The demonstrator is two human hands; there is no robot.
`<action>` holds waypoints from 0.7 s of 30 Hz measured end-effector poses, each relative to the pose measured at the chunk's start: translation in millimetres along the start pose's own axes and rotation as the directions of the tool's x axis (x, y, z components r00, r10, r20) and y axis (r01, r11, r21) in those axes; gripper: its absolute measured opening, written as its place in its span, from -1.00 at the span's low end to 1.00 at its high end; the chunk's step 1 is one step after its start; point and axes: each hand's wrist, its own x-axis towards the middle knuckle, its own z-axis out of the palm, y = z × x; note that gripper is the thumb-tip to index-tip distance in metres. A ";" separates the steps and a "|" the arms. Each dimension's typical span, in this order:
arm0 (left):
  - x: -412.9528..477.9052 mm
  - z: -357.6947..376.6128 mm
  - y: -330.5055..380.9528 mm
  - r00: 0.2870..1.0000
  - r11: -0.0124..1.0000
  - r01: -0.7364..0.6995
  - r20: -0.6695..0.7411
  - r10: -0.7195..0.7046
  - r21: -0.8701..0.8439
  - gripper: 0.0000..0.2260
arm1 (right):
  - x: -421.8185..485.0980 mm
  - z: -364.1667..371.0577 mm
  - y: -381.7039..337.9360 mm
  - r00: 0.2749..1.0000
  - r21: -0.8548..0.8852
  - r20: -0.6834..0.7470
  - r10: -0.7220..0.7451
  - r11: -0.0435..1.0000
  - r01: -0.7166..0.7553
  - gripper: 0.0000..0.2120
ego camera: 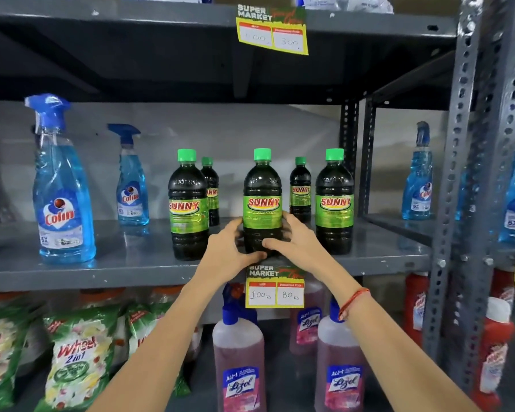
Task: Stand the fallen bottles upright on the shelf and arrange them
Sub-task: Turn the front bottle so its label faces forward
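Note:
Several dark Sunny bottles with green caps stand upright on the grey middle shelf (131, 272). The middle front bottle (262, 191) stands at the shelf's front edge, and both hands wrap its lower part: my left hand (229, 248) from the left, my right hand (295, 236) from the right. A second front bottle (188, 203) stands to its left and a third (335, 200) to its right. Two smaller-looking bottles stand behind, one at back left (211, 188) and one at back right (300, 188). No bottle lies on its side.
Blue Colin spray bottles stand at left front (61, 185) and further back (130, 179); more stand on the right unit (418, 179). A perforated steel post (458, 173) rises at right. Price tags hang from shelf edges (275, 288). Lizol bottles (240, 364) and detergent packs (75, 361) fill the lower shelf.

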 end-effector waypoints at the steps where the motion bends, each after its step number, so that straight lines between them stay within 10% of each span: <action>1: 1.4 0.8 0.0 1.000 1.000 0.010 0.007 -0.010 -0.021 -0.37 | 0.6 -1.9 2.1 1.000 0.000 -0.011 0.005 1.000 -0.005 -0.42; 21: 9.8 6.8 -0.6 0.991 0.981 0.114 0.089 -0.101 -0.155 -0.24 | -0.5 -13.3 15.3 1.000 -0.007 -0.003 -0.030 1.000 0.030 -0.43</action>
